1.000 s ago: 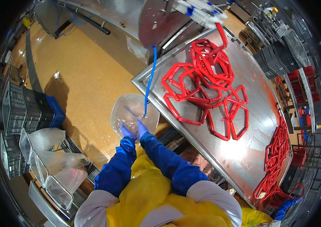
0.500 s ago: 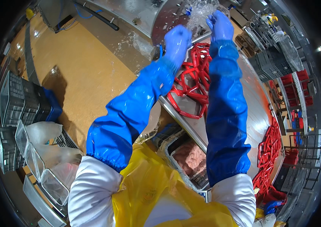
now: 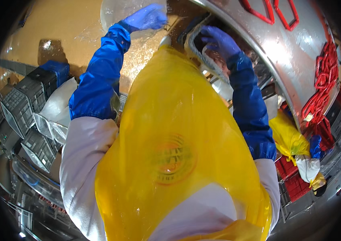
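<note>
My left hand [image 3: 148, 17], in a wet purple glove, is at the top, in front of a translucent rounded plastic piece [image 3: 113, 12]. Motion smears its fingers, and I see nothing held in it. Over a plastic-lined crate [image 3: 191, 43], my right hand [image 3: 220, 41] has its gloved fingers spread and holds nothing. Pink ground meat [image 3: 218, 60] shows in part inside that crate, just below the hand. Red sausage links [image 3: 291, 16] lie on the steel table [image 3: 277, 46] beyond my right hand.
A heap of red sausage links [image 3: 325, 80] sits at the table's right side. Grey crates [image 3: 24, 98] and a clear plastic bag [image 3: 58, 104] stand at left. Another person in a yellow apron [image 3: 289, 134] is beyond the table at lower right.
Both hands have left the splashing water and come back nearer my body, moving apart. The view has tilted down, so my yellow apron fills the middle.
</note>
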`<state>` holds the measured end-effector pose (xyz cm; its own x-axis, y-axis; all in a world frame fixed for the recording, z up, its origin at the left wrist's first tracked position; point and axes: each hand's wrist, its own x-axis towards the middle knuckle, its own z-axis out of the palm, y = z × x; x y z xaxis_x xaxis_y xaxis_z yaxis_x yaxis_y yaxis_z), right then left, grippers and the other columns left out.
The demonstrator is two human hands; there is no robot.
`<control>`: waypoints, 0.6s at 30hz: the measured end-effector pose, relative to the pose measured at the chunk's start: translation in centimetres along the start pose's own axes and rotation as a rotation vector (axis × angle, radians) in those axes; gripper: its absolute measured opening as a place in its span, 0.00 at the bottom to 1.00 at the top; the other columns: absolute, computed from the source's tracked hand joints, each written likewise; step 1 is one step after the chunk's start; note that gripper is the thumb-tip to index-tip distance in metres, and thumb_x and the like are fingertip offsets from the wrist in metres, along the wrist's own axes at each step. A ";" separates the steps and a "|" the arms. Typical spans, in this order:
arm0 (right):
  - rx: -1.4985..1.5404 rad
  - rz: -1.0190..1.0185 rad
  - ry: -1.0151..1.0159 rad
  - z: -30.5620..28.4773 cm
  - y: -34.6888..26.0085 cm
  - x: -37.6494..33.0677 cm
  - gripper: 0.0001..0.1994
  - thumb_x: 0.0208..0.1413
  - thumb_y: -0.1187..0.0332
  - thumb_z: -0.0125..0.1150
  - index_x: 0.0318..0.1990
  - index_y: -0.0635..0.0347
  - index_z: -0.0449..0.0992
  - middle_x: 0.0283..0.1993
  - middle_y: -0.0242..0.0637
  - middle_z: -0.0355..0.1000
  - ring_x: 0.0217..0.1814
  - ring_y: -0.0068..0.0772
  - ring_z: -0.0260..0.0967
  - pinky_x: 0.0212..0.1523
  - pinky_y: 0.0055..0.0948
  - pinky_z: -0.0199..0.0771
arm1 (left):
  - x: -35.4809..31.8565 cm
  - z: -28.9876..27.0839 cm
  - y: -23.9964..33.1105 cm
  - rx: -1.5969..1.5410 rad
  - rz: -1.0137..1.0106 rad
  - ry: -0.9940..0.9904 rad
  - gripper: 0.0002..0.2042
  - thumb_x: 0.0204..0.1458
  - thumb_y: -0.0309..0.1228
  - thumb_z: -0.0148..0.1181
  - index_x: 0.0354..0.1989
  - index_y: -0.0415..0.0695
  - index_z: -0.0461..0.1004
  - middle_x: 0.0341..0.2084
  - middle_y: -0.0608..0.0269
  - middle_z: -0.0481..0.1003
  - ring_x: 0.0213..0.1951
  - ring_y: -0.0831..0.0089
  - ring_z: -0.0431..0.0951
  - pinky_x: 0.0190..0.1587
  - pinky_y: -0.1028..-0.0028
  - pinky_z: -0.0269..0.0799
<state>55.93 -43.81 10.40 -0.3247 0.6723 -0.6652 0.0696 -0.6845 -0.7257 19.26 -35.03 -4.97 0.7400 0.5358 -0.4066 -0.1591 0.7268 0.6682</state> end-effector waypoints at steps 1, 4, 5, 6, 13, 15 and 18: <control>0.145 -0.037 -0.021 1.9 -1.5 -1.2 0.22 0.68 0.52 0.52 0.61 0.54 0.71 0.60 0.29 0.72 0.56 0.30 0.72 0.56 0.30 0.71 | -0.9 7.6 4.4 0.238 0.014 -0.199 0.23 0.65 0.48 0.50 0.55 0.41 0.74 0.48 0.52 0.79 0.49 0.62 0.80 0.50 0.62 0.77; 0.130 -0.264 -0.154 4.4 -5.4 -8.5 0.20 0.66 0.59 0.57 0.60 0.58 0.72 0.59 0.35 0.72 0.59 0.30 0.70 0.59 0.34 0.70 | -5.5 25.4 11.7 0.518 -0.016 -0.486 0.25 0.60 0.52 0.57 0.49 0.40 0.77 0.43 0.58 0.79 0.44 0.64 0.80 0.49 0.64 0.77; -0.034 -0.381 -0.135 6.0 -8.1 -14.2 0.19 0.65 0.62 0.60 0.60 0.59 0.72 0.58 0.37 0.72 0.61 0.31 0.69 0.61 0.35 0.69 | -8.4 29.2 12.7 0.521 0.050 -0.588 0.25 0.56 0.51 0.64 0.49 0.40 0.78 0.46 0.55 0.78 0.49 0.61 0.79 0.53 0.63 0.74; 0.104 -0.173 -0.201 6.6 -8.7 -18.3 0.21 0.60 0.66 0.65 0.60 0.62 0.72 0.58 0.42 0.72 0.65 0.33 0.66 0.64 0.37 0.66 | -11.2 32.4 13.3 0.339 0.073 -0.669 0.25 0.53 0.48 0.68 0.51 0.41 0.78 0.51 0.53 0.76 0.54 0.58 0.75 0.59 0.61 0.69; 0.045 -0.200 0.166 0.5 15.0 -25.2 0.35 0.62 0.45 0.54 0.66 0.64 0.66 0.69 0.52 0.63 0.75 0.50 0.54 0.72 0.40 0.53 | -14.3 29.5 -4.4 0.789 0.104 0.188 0.20 0.61 0.38 0.59 0.59 0.42 0.73 0.57 0.52 0.73 0.61 0.60 0.70 0.65 0.64 0.62; -0.202 -0.034 0.265 -4.0 24.5 -21.2 0.29 0.63 0.47 0.54 0.63 0.60 0.70 0.62 0.51 0.68 0.67 0.52 0.63 0.66 0.39 0.61 | -12.3 20.8 -11.7 0.680 -0.138 0.471 0.20 0.60 0.41 0.59 0.54 0.41 0.76 0.51 0.51 0.77 0.56 0.61 0.76 0.61 0.65 0.68; -0.998 0.047 0.236 -11.5 27.5 -16.8 0.16 0.65 0.57 0.54 0.52 0.55 0.80 0.47 0.47 0.79 0.53 0.50 0.76 0.56 0.40 0.74 | -9.6 14.2 -13.2 1.076 -0.100 0.742 0.20 0.56 0.44 0.61 0.49 0.40 0.79 0.44 0.51 0.81 0.46 0.59 0.82 0.52 0.63 0.75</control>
<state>74.18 -70.70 -0.37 -0.1154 0.7631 -0.6359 0.8651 -0.2374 -0.4418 23.52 -55.84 -1.02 0.1290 0.8583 -0.4967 0.7288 0.2576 0.6344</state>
